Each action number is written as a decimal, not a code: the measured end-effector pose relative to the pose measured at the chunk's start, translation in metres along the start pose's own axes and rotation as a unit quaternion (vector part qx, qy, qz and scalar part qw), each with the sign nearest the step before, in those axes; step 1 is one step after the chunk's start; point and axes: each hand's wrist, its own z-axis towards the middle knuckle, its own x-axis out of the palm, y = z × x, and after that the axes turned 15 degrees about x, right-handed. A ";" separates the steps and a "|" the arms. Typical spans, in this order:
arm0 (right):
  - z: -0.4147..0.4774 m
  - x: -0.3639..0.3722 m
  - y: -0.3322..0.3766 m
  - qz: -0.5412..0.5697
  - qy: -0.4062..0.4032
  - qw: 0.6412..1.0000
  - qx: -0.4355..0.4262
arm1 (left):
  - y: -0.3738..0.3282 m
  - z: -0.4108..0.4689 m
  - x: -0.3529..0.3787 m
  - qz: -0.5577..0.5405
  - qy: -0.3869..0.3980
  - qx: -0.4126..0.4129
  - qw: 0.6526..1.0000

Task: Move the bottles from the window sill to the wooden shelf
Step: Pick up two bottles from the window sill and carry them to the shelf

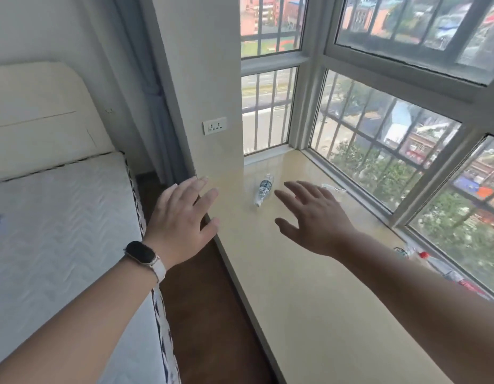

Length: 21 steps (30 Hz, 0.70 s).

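Note:
A clear plastic bottle (264,189) with a dark label lies on its side on the beige window sill (309,286), toward its far end. Another clear bottle (333,188) lies beyond my right hand, partly hidden by it. A bottle with a red cap (434,263) lies by the window frame at the right, just past my right forearm. My right hand (312,220) hovers open above the sill, just right of the labelled bottle. Over the sill's left edge my left hand (182,220) is open, a dark watch on its wrist. No wooden shelf is in view.
A bed with a white mattress (55,231) and cream headboard stands at the left. A strip of dark wood floor (201,300) runs between bed and sill. Barred windows (378,151) close off the sill's far and right sides. A wall socket (214,125) sits on the pillar.

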 end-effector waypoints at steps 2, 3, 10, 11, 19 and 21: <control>0.012 0.013 -0.010 0.018 -0.005 1.000 0.006 | 0.006 0.018 0.011 0.004 0.015 0.005 1.000; 0.015 0.018 -0.015 0.024 -0.009 1.000 0.008 | 0.008 0.028 0.015 0.005 0.020 0.009 1.000; 0.054 0.033 -0.039 0.028 -0.011 0.999 0.025 | 0.034 0.083 0.027 0.000 -0.009 0.024 1.000; 0.059 0.036 -0.039 0.027 -0.012 0.999 0.028 | 0.041 0.088 0.029 -0.002 -0.011 0.028 1.000; 0.100 0.073 -0.033 -0.002 0.001 0.996 0.087 | 0.110 0.125 0.078 -0.031 -0.011 0.075 0.997; 0.116 0.088 -0.023 -0.008 0.013 0.993 0.120 | 0.138 0.138 0.095 -0.041 -0.002 0.089 0.995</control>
